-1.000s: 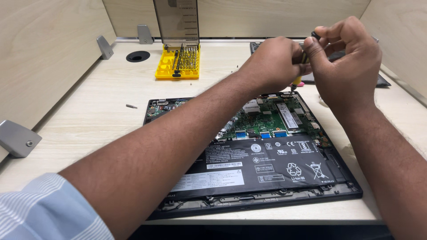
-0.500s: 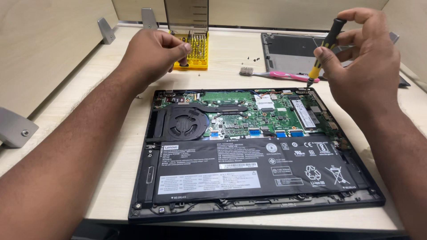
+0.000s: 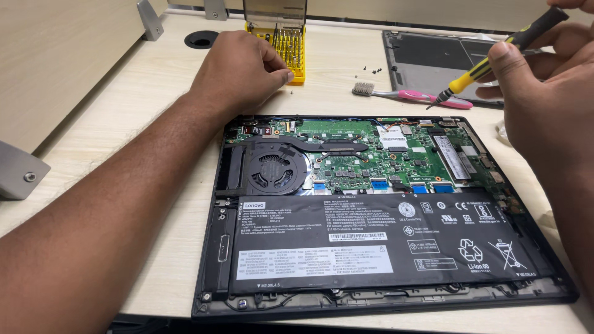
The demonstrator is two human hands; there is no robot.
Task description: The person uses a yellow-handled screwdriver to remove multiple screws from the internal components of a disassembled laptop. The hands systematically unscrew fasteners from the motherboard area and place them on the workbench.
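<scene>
An opened laptop (image 3: 371, 247) lies bottom-up on the desk, showing its black battery, round fan (image 3: 272, 172) and green circuit board (image 3: 371, 154). My right hand (image 3: 544, 99) holds a yellow-and-black screwdriver (image 3: 495, 59) above the laptop's far right corner, tip pointing down-left. My left hand (image 3: 241, 71) rests with fingers pinched together beside the yellow screwdriver-bit case (image 3: 284, 43); whether it holds a small bit or screw is not visible.
The laptop's removed grey bottom cover (image 3: 433, 62) lies at the back right. A pink toothbrush (image 3: 414, 96) sits in front of it, with small loose screws (image 3: 368, 69) nearby. A round cable hole (image 3: 201, 39) is at the back left; wooden partition panels with metal brackets (image 3: 18, 173) flank the desk.
My left hand left the screwdriver and moved left to the yellow bit case. My right hand keeps the screwdriver, now tilted. The view has shifted down and left over the laptop.
</scene>
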